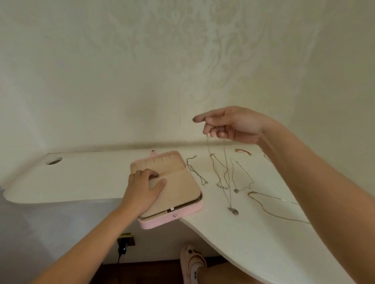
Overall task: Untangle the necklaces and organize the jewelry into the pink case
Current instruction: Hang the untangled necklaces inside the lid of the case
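The pink case (180,215) lies open near the white desk's front edge, showing a beige lining. My left hand (145,186) rests on the case's inner flap, its fingertips curled over the flap's edge. My right hand (230,125) is raised above the desk and pinches a thin silver necklace (227,180), which hangs down with its pendant (233,210) near the desk top. Several other silver chains lie spread on the desk right of the case: one (197,172) beside the case, another with a pendant (242,176), and a long one (272,206) at the right.
The curved white desk (84,180) stands against a patterned wall and has a round cable hole (53,160) at its left. A small pink-and-white object (243,151) lies at the back. Below the desk are a wall socket with a plug (125,243) and my slippered foot (193,264).
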Available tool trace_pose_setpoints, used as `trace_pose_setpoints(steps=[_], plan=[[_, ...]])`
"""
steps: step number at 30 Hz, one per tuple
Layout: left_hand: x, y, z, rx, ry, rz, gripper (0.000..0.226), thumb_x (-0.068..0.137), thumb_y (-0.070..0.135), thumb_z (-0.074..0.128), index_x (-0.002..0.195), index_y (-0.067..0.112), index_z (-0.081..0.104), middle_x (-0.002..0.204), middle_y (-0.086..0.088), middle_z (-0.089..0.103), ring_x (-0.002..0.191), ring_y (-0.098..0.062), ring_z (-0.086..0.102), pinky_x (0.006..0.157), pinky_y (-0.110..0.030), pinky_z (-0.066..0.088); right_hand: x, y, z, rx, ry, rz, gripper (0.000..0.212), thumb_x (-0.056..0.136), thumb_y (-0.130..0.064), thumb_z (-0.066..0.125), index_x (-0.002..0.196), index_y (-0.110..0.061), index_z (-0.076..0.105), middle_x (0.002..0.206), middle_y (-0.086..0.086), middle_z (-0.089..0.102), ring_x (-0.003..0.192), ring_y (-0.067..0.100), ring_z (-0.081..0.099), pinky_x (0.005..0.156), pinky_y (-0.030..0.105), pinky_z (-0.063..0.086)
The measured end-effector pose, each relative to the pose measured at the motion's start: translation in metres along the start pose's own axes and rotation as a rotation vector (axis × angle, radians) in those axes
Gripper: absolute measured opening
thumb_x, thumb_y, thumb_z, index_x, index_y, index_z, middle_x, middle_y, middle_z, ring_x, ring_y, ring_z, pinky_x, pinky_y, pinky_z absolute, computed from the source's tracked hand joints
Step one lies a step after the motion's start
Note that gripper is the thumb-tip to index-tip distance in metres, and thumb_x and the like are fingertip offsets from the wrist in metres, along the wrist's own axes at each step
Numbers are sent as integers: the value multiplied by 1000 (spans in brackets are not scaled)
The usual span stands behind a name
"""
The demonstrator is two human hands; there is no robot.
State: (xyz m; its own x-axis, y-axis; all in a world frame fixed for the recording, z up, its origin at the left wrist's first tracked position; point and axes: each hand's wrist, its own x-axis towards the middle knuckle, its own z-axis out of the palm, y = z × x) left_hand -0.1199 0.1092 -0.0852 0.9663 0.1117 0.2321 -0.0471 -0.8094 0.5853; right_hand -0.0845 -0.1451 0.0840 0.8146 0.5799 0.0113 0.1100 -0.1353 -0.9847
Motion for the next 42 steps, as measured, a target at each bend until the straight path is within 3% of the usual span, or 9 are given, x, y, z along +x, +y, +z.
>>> trace_pose_setpoints(steps=[4, 7, 9, 12, 19, 28, 32, 37, 42], plan=[[-4, 7, 8, -84, 55, -25, 36, 95, 36, 50, 127, 20, 49, 112, 4, 47, 118, -21, 44, 102, -42, 40, -12, -41, 0, -326, 12, -10, 25, 93, 1, 54, 112, -7, 67, 92, 2, 74, 64, 7, 51, 63, 13, 45], [-5, 12, 12, -9, 85, -51, 29, 97, 36, 45, 119, 20, 53, 116, -1, 48, 115, -22, 40, 97, -41, 38, -14, -72, 7, -694, 114, -15, 21, 83, -17, 72, 103, -24, 74, 92, -10, 75, 89, 8, 57, 76, 17, 41], [-5, 14, 13, 26, 105, -52, 27, 97, 36, 42, 114, 19, 54, 115, -3, 48, 111, -23, 39, 94, -40, 38, -10, -88, 12, -797, 183, -59, 18, 80, -20, 75, 97, -25, 76, 91, -10, 75, 77, 7, 58, 72, 19, 41], [-1, 16, 15, 57, 162, -11, 25, 97, 33, 44, 111, 16, 55, 115, -6, 48, 109, -25, 38, 92, -40, 38, 1, -107, 18, -677, 226, -107, 17, 89, -8, 63, 101, -13, 73, 90, -2, 76, 51, 5, 53, 56, 15, 42], [8, 30, 25, 69, 238, 162, 16, 95, 22, 51, 107, 15, 60, 115, -3, 50, 108, -23, 41, 89, -35, 37, 22, -117, 27, -453, 132, -114, 33, 91, 9, 41, 118, 1, 59, 112, 9, 68, 87, 21, 73, 63, 21, 55], [13, 31, 32, -42, 269, 223, 12, 89, 15, 59, 100, 11, 63, 113, -1, 49, 105, -16, 40, 88, -31, 43, 53, -92, 28, -486, 200, -232, 21, 95, -21, 57, 99, -5, 71, 99, 4, 74, 61, 13, 65, 55, 18, 48], [13, 29, 33, -65, 322, 242, 12, 88, 15, 63, 97, 8, 61, 108, 1, 47, 98, -8, 38, 82, -16, 37, 70, -88, 32, -494, 164, -260, 12, 91, -7, 62, 97, -1, 70, 95, 11, 73, 62, 11, 66, 63, 19, 54], [15, 28, 35, -66, 324, 266, 13, 87, 14, 64, 96, 7, 61, 107, 3, 43, 99, -7, 38, 80, -3, 30, 83, -96, 35, -558, 176, -325, 14, 91, -4, 59, 100, -4, 71, 91, 8, 74, 48, 5, 43, 52, 14, 38], [16, 26, 36, -31, 319, 256, 14, 87, 17, 64, 98, 9, 62, 110, 1, 48, 98, -6, 39, 76, -6, 34, 89, -110, 37, -599, 146, -351, 19, 93, -4, 54, 103, -5, 70, 90, 9, 74, 44, 5, 36, 49, 15, 33]])
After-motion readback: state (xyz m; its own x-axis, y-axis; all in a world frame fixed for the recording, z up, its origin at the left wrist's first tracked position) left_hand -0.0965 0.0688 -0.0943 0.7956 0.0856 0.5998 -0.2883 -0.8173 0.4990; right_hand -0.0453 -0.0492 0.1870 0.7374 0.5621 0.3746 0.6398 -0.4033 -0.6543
